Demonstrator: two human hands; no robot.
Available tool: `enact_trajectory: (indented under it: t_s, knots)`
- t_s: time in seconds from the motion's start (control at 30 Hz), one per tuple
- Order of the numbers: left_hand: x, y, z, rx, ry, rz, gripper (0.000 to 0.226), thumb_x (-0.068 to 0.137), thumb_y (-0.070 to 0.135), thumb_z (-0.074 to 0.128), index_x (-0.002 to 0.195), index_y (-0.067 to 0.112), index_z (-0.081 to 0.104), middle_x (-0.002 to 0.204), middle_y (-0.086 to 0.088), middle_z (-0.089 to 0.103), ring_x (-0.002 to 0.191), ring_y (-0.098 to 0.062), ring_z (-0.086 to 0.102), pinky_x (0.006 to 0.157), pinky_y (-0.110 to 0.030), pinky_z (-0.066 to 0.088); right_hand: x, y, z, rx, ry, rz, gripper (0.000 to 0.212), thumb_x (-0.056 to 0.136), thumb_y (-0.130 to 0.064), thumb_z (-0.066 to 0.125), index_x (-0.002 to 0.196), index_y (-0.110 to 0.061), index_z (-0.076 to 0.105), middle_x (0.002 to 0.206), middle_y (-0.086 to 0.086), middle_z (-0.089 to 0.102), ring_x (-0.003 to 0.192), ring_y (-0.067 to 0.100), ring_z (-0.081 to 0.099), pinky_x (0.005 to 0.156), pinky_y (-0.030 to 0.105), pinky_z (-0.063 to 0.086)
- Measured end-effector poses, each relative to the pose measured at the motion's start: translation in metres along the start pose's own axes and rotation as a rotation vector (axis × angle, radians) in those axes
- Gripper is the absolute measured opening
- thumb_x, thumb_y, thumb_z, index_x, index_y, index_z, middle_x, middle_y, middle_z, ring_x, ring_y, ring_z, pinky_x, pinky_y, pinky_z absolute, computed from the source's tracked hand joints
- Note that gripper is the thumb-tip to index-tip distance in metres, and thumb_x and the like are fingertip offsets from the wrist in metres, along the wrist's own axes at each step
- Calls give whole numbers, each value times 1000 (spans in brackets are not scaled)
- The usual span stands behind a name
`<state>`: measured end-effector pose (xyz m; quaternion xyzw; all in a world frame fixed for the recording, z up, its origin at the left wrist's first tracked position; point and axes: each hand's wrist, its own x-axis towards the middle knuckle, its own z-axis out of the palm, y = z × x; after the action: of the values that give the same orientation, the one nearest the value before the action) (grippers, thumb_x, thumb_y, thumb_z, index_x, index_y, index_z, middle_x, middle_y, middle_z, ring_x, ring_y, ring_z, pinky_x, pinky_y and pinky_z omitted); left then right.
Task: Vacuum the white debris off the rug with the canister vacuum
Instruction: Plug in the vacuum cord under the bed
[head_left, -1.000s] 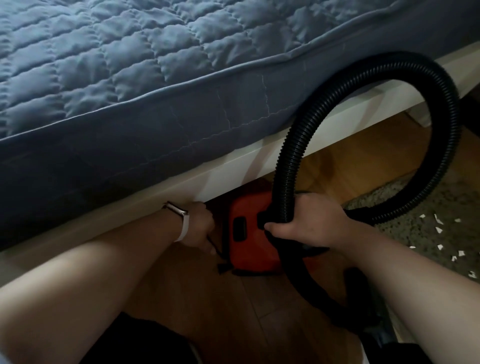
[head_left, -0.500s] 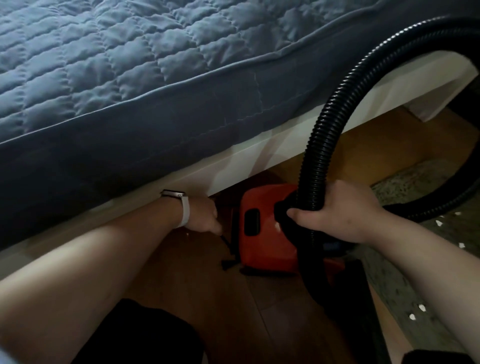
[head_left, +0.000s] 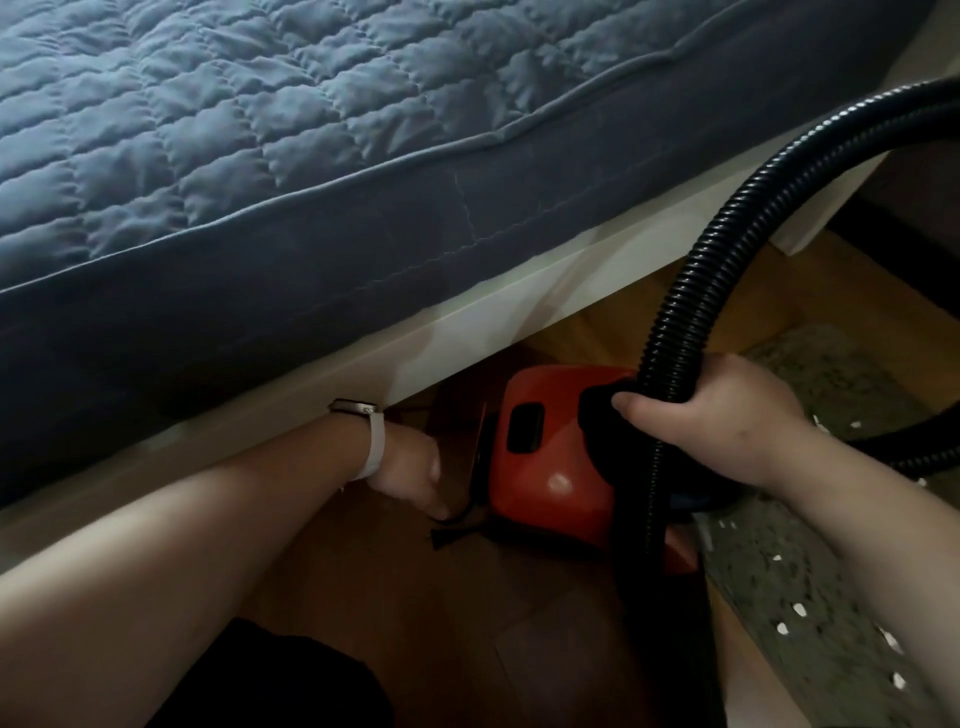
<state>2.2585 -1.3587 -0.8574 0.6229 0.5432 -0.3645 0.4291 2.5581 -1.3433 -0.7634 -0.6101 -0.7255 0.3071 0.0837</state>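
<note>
Down by the bed, both hands on the vacuum

No writing or brand can be read anywhere. The right hand (head_left: 711, 410) is clenched around the black hose (head_left: 691, 291) just above the red canister vacuum (head_left: 540, 467), which sits on the wood floor (head_left: 415, 597) between bed frame (head_left: 519, 296) and rug (head_left: 810, 597). The left hand (head_left: 410, 473) pinches a thin black cord (head_left: 457, 519) beside the canister. White debris (head_left: 800, 609) dots the rug. Since half a second ago the left hand has dropped lower.

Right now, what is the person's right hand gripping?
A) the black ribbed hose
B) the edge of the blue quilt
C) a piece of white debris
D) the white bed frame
A: the right hand is wrapped around the black ribbed hose just above the red canister.
</note>
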Motion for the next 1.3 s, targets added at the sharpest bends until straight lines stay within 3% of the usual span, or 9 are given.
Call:
enact_trajectory:
  t_s: [0.2, 0.33, 0.47, 0.6, 0.77, 0.87, 1.0, 1.13, 1.3]
  knots:
    - [32, -42, 26, -7, 163, -280, 23, 87, 47, 63, 77, 26, 60, 77, 5, 60, 69, -15, 59, 70, -36, 55, 4, 3, -7, 21, 14, -21, 45, 64, -76, 55, 61, -32, 61, 58, -6, 62, 61, 17, 62, 60, 34, 44]
    - [25, -20, 10, -138, 581, -172, 41, 96, 45, 49, 85, 8, 63, 82, -5, 62, 77, -21, 60, 73, -30, 49, 2, 4, -8, 30, -6, -49, 39, 61, -80, 52, 59, -42, 58, 57, -7, 61, 60, 15, 61, 61, 35, 46]
    - [11, 13, -19, -576, 858, -85, 43, 103, 35, 39, 72, 12, 56, 76, -6, 58, 74, -24, 57, 72, -36, 48, -1, 6, -9, 13, 3, -60, 51, 64, -75, 58, 55, -24, 56, 58, -7, 62, 61, 12, 61, 63, 35, 48]
    - [-7, 29, -38, -909, 1097, -103, 53, 101, 46, 39, 72, 6, 59, 68, -8, 56, 71, -26, 57, 69, -36, 46, -5, 9, -9, -18, -3, -95, 50, 68, -72, 61, 57, -24, 56, 59, -9, 63, 62, 7, 60, 65, 34, 48]
    - [-59, 75, -68, -1392, 1202, 254, 39, 98, 40, 51, 70, 13, 48, 55, -2, 43, 44, -14, 44, 51, -27, 39, -7, 8, -9, -71, -44, -102, 56, 63, -81, 51, 60, -26, 58, 61, -10, 63, 63, 7, 59, 68, 34, 48]
    - [-99, 93, -76, -1443, 1128, 499, 31, 95, 25, 57, 68, 13, 48, 56, -3, 35, 43, -15, 37, 42, -24, 33, -7, 4, -4, -116, -77, -96, 52, 70, -75, 56, 61, -24, 58, 62, -9, 63, 63, 6, 57, 62, 30, 44]
    - [-127, 75, -68, -1180, 691, 670, 35, 75, 17, 66, 45, 19, 49, 51, -6, 38, 44, -22, 36, 43, -27, 30, -4, 3, -1, -86, -78, -74, 51, 67, -76, 56, 61, -25, 58, 63, -10, 63, 63, 6, 59, 61, 30, 45]
    - [-106, 36, -51, -596, 260, 293, 28, 89, 21, 66, 63, 16, 57, 60, -8, 52, 48, -15, 53, 50, -28, 45, -1, 3, 3, -66, -67, -88, 52, 63, -78, 53, 58, -26, 55, 57, -9, 61, 57, 6, 58, 54, 30, 41]
    - [-48, 26, -4, -315, 8, -26, 31, 88, 47, 64, 108, 24, 58, 103, -2, 63, 80, -20, 69, 65, -31, 59, 0, 0, 5, -119, -57, -94, 59, 67, -77, 54, 68, -19, 62, 63, -9, 64, 60, 6, 59, 58, 29, 46]
